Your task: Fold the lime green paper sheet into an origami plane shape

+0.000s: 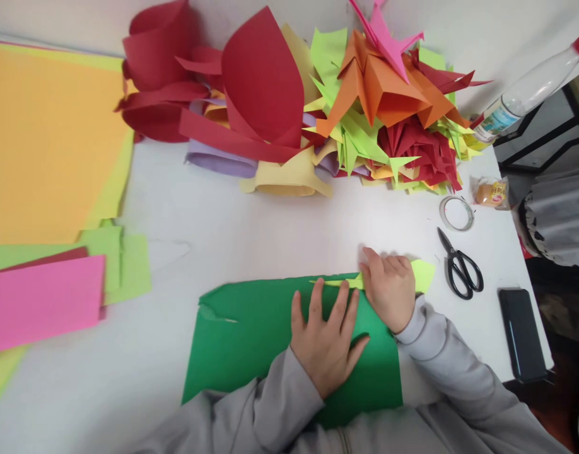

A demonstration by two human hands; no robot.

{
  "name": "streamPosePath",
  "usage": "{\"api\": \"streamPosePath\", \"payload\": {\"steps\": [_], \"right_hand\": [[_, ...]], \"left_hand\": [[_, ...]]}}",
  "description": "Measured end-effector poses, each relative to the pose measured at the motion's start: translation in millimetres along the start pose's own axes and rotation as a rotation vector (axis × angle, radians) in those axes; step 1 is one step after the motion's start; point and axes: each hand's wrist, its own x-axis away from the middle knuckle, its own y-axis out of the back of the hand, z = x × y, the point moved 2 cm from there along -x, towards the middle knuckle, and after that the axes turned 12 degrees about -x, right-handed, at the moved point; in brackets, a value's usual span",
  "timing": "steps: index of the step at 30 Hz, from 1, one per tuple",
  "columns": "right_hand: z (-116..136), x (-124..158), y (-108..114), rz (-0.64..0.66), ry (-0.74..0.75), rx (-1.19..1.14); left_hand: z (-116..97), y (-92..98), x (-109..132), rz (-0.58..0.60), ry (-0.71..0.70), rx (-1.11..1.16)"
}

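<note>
My left hand lies flat with its fingers spread on a dark green sheet. Its fingertips press on the narrow, pointed end of a folded yellow-green paper, along the sheet's far edge. My right hand is closed over the middle of this paper, fingers curled in and thumb side toward the far edge. The wider end of the paper sticks out to the right of that hand; its middle is hidden under my fingers.
Red paper loops and folded paper stars are heaped at the back. Coloured sheets are stacked left. Black scissors, a tape roll, a wrapped snack, a phone and a bottle are on the right.
</note>
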Motion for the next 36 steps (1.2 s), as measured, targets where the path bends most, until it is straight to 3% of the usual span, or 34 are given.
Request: {"api": "streamPosePath", "payload": {"steps": [9,18,36], "right_hand": [[0.0,0.1,-0.2,-0.007,-0.004,-0.004],[1.1,0.6,-0.4,-0.01,0.005,0.015],[1.7,0.8,-0.2,-0.03,0.016,0.038]], "left_hand": [[3.7,1.8,-0.8,0.028,-0.007,-0.003],[-2.6,-1.7,6.5,-0.068,0.056,-0.01],[-2.1,-2.7,2.2,-0.006,0.049,0.022]]}}
